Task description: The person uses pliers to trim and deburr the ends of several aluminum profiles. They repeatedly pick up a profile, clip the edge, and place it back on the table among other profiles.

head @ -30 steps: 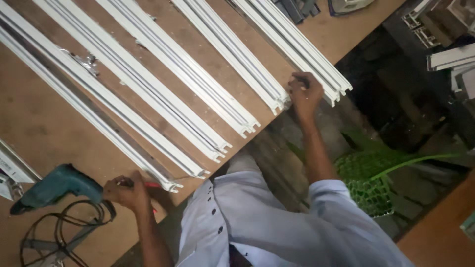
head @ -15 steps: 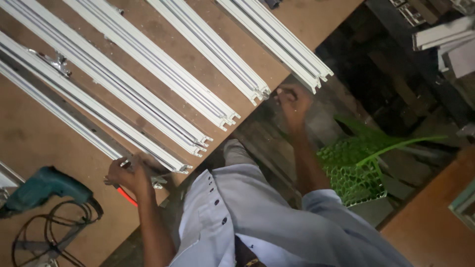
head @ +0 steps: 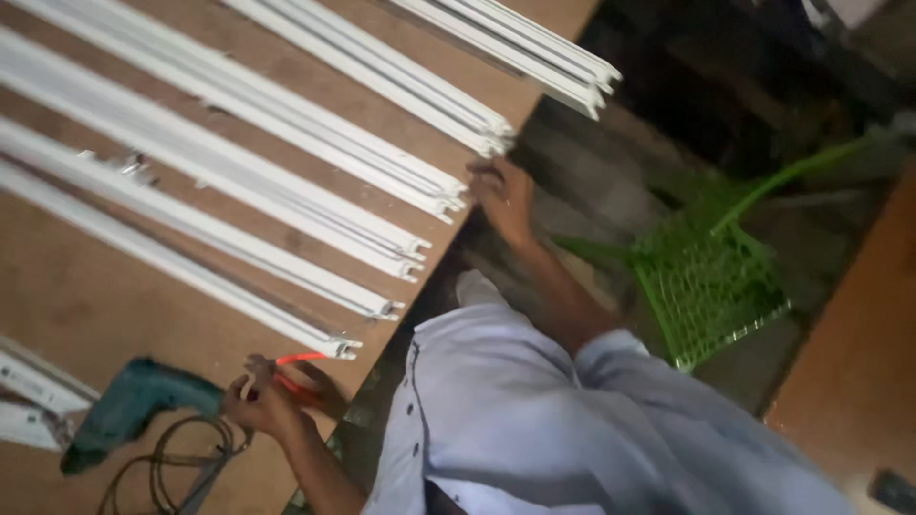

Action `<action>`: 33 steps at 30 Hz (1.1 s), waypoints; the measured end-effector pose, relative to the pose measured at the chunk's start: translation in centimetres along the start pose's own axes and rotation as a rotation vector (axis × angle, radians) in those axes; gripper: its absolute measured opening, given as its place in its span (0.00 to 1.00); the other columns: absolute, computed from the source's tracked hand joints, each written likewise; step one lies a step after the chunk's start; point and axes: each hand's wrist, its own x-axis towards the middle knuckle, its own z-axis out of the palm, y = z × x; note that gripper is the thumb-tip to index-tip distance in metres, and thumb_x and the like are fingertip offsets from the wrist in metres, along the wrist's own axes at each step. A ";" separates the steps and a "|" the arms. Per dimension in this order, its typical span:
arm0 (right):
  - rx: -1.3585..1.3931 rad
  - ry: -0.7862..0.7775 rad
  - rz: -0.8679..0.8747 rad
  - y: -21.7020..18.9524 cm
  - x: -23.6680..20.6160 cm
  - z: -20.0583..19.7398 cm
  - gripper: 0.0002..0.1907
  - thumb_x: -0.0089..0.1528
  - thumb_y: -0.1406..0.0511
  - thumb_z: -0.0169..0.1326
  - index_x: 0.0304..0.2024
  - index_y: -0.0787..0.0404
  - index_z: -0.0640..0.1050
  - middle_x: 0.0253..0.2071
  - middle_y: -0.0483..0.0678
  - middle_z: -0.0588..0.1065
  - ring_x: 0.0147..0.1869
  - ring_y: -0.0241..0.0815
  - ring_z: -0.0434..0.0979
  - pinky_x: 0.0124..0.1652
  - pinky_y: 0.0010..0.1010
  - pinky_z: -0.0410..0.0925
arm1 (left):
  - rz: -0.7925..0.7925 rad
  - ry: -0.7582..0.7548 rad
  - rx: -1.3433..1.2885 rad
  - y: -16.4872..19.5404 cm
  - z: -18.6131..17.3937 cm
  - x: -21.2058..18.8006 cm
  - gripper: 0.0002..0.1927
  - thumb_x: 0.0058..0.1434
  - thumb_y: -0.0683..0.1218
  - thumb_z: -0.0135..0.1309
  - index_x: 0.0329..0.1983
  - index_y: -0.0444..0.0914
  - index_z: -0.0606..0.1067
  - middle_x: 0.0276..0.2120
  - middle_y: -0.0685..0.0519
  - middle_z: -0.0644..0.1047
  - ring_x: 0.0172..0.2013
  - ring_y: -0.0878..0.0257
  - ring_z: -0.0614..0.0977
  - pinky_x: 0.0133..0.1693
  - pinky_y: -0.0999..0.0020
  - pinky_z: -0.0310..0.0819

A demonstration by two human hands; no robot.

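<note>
Head view looks down on a brown board (head: 114,286) where many long white profiles (head: 239,176) lie side by side, their cut ends pointing to the board's edge. The left hand (head: 272,401) rests on the board near this edge, just below the end of the lowest profile (head: 339,345). Its fingers are curled closed around a thin red tool (head: 298,360), which sticks out toward that profile end; what kind of tool it is, I cannot tell, because the picture is blurred. Just beside this hand, to the left, lies a teal drill (head: 134,405), and its dark cable (head: 172,467) makes loops on the board below it. The right hand (head: 501,195) is at the board's edge further up, between the ends of two profile groups. Its fingers are bent and touch the edge near the ends of the profiles, but whether they grip something is not clear. The person wears a light blue shirt (head: 534,420) with buttons. On the dark floor to the right stands a green wire basket (head: 711,286). At the far right, an orange-brown surface (head: 859,353) is visible.
</note>
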 end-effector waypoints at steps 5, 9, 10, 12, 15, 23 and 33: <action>-0.067 -0.196 -0.158 -0.5 -5.5 4.1 0.11 0.64 0.72 0.53 0.47 0.72 0.79 0.37 0.52 0.80 0.39 0.34 0.78 0.39 0.26 0.72 | 0.240 0.074 0.213 -3.0 -8.3 -0.9 0.07 0.68 0.35 0.55 0.44 0.27 0.69 0.42 0.45 0.70 0.40 0.61 0.73 0.40 0.66 0.71; -0.130 -0.210 -0.339 -0.2 -8.1 5.8 0.10 0.63 0.71 0.60 0.45 0.72 0.80 0.41 0.54 0.79 0.45 0.38 0.78 0.45 0.32 0.74 | 0.114 0.214 0.477 -4.8 -13.3 -1.1 0.07 0.62 0.39 0.56 0.36 0.29 0.72 0.31 0.48 0.74 0.33 0.61 0.73 0.37 0.63 0.69; -0.173 -0.201 -0.309 0.1 -8.2 6.6 0.09 0.63 0.71 0.59 0.45 0.72 0.80 0.37 0.53 0.79 0.41 0.38 0.77 0.42 0.31 0.72 | 0.085 0.192 0.457 -5.2 -14.2 -1.2 0.07 0.62 0.40 0.55 0.34 0.29 0.73 0.30 0.49 0.74 0.32 0.62 0.73 0.36 0.64 0.69; -0.302 -0.235 -0.183 0.5 -10.1 7.3 0.09 0.64 0.70 0.56 0.45 0.70 0.82 0.31 0.51 0.78 0.34 0.37 0.76 0.36 0.31 0.70 | 0.001 0.181 0.442 -6.4 -16.7 -3.3 0.08 0.64 0.42 0.54 0.35 0.30 0.72 0.30 0.50 0.73 0.31 0.62 0.72 0.36 0.66 0.69; -0.179 -0.328 -0.022 1.2 -11.8 9.7 0.09 0.64 0.68 0.60 0.43 0.69 0.81 0.33 0.49 0.79 0.34 0.35 0.77 0.35 0.29 0.72 | -0.034 0.293 0.462 -7.8 -20.4 -6.5 0.09 0.65 0.43 0.54 0.38 0.30 0.73 0.33 0.48 0.74 0.34 0.58 0.73 0.38 0.62 0.69; -0.051 -0.803 -0.249 -2.2 -8.1 19.8 0.09 0.66 0.70 0.58 0.47 0.68 0.79 0.39 0.51 0.79 0.39 0.39 0.81 0.39 0.27 0.73 | -0.147 0.663 0.534 -10.2 -22.7 -19.9 0.14 0.66 0.47 0.54 0.47 0.31 0.74 0.41 0.42 0.77 0.42 0.48 0.77 0.44 0.53 0.71; -0.042 -1.189 -0.307 -5.3 -7.4 21.0 0.09 0.72 0.71 0.57 0.51 0.72 0.78 0.42 0.53 0.79 0.43 0.41 0.80 0.44 0.30 0.73 | -0.613 0.875 0.457 -10.7 -12.9 -33.0 0.17 0.65 0.51 0.53 0.49 0.34 0.73 0.36 0.43 0.78 0.38 0.47 0.80 0.41 0.51 0.73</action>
